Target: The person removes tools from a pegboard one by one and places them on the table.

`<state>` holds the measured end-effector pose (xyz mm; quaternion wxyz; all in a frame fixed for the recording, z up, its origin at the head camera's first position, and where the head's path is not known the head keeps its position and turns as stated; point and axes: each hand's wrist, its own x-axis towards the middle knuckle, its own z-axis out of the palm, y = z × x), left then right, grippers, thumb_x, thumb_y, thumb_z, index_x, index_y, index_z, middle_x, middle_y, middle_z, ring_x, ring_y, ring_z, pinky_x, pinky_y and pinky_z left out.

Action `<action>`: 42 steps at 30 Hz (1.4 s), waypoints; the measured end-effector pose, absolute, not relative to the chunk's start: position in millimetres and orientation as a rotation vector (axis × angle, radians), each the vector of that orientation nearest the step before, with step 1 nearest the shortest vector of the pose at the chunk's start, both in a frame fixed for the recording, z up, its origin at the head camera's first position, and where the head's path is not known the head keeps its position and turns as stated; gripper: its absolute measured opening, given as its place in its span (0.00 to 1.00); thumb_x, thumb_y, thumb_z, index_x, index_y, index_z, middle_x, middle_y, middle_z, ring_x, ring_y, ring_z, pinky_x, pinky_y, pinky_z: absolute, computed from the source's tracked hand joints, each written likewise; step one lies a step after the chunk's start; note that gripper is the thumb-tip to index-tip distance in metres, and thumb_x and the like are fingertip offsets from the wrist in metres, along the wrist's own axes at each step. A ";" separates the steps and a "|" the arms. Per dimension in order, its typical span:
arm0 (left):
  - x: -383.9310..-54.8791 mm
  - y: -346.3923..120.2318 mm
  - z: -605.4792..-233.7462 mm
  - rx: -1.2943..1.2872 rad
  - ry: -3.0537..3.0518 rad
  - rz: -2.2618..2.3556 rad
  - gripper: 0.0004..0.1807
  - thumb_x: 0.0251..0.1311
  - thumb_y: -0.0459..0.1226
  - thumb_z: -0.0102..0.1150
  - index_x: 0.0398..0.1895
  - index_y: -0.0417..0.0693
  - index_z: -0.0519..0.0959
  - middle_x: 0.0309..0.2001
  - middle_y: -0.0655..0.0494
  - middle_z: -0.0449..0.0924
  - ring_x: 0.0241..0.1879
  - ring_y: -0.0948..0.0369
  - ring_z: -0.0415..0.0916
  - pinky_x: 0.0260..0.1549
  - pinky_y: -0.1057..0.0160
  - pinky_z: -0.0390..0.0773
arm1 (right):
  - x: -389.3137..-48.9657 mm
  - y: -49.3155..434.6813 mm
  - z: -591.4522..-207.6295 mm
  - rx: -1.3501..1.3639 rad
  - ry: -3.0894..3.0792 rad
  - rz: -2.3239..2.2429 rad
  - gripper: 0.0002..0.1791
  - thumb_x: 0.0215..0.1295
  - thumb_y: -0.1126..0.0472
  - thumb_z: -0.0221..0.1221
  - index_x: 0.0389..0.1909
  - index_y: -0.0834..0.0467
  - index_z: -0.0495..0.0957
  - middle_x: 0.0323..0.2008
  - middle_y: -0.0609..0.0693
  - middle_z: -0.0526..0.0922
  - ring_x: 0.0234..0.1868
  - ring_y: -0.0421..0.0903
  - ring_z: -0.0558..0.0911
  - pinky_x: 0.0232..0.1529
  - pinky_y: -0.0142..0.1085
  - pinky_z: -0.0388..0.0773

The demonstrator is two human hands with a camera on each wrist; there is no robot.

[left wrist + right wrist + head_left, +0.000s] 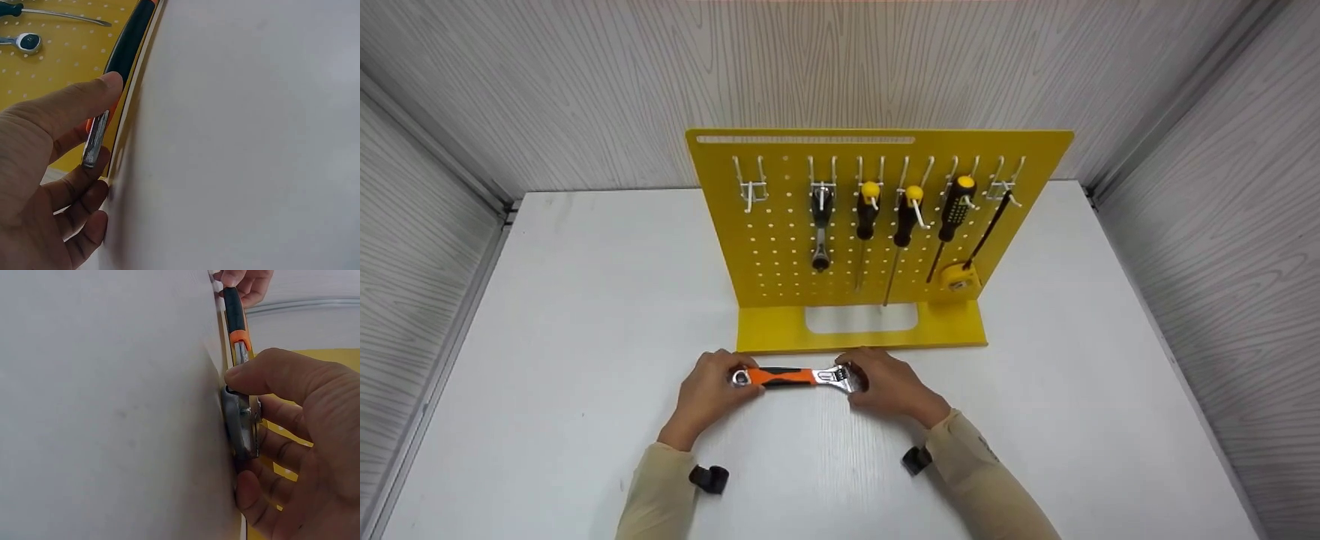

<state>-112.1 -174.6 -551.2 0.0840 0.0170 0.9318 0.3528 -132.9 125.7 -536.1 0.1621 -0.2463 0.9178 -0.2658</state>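
An adjustable wrench (787, 376) with an orange and black handle lies crosswise between both hands, just in front of the yellow pegboard stand. My left hand (712, 390) pinches the handle's ringed end between thumb and fingers. At the other end, my right hand (889, 382) grips the metal head, its thumb and fingers on either side. The left wrist view shows the bare metal end (95, 140) of the wrench under the left thumb. In the right wrist view the wrench head (242, 422) shows between thumb and fingers, partly hidden by them.
Behind the hands stands the yellow pegboard (772, 262) on its base. From its hooks hang a ratchet (821, 232), several screwdrivers (958, 210) and a tape measure (960, 279) on a dark strap. An unused hook (750, 193) is at the left. White table (585, 315) surrounds the stand.
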 end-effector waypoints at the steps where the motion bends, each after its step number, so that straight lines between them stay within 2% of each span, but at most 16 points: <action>1: -112.8 -174.6 -551.4 0.052 2.780 1.052 0.14 0.45 0.44 0.75 0.37 0.57 0.84 0.35 0.56 0.77 0.38 0.58 0.67 0.38 0.60 0.68 | -133.1 125.8 -536.2 -0.701 2.617 -0.764 0.29 0.52 0.59 0.66 0.59 0.50 0.73 0.59 0.48 0.76 0.55 0.47 0.74 0.52 0.46 0.73; 9: -118.0 -172.6 -552.4 0.072 2.783 1.040 0.14 0.45 0.44 0.75 0.37 0.57 0.84 0.35 0.57 0.76 0.38 0.58 0.66 0.38 0.59 0.68 | -134.6 126.9 -536.3 -0.707 2.621 -0.774 0.29 0.51 0.60 0.67 0.58 0.51 0.73 0.57 0.47 0.77 0.53 0.47 0.75 0.51 0.46 0.73; 16: -119.6 -170.9 -551.7 0.090 2.789 0.991 0.14 0.46 0.45 0.74 0.38 0.56 0.85 0.37 0.56 0.77 0.41 0.57 0.69 0.42 0.55 0.72 | -135.7 128.0 -535.2 -0.709 2.613 -0.760 0.29 0.52 0.59 0.65 0.58 0.50 0.73 0.56 0.48 0.76 0.51 0.47 0.73 0.49 0.45 0.72; 26: -121.8 -170.9 -551.2 0.064 2.744 1.025 0.15 0.47 0.44 0.73 0.39 0.55 0.85 0.38 0.55 0.76 0.43 0.56 0.68 0.46 0.54 0.71 | -136.0 129.0 -537.2 -0.685 2.609 -0.750 0.28 0.54 0.59 0.64 0.58 0.50 0.72 0.54 0.48 0.76 0.48 0.45 0.71 0.47 0.43 0.70; 35: -118.7 -176.2 -553.9 0.035 2.687 1.138 0.15 0.48 0.39 0.71 0.42 0.52 0.83 0.42 0.54 0.79 0.49 0.54 0.69 0.54 0.51 0.69 | -134.3 128.7 -542.1 -0.687 2.606 -0.776 0.29 0.54 0.58 0.65 0.60 0.49 0.72 0.55 0.49 0.76 0.51 0.47 0.72 0.51 0.44 0.71; 42: -112.2 -184.7 -554.9 0.019 2.597 1.292 0.19 0.51 0.38 0.69 0.47 0.48 0.79 0.47 0.52 0.78 0.52 0.53 0.68 0.59 0.50 0.67 | -131.9 132.7 -542.7 -0.682 2.550 -0.881 0.31 0.56 0.62 0.63 0.62 0.53 0.70 0.56 0.53 0.74 0.53 0.47 0.71 0.54 0.44 0.71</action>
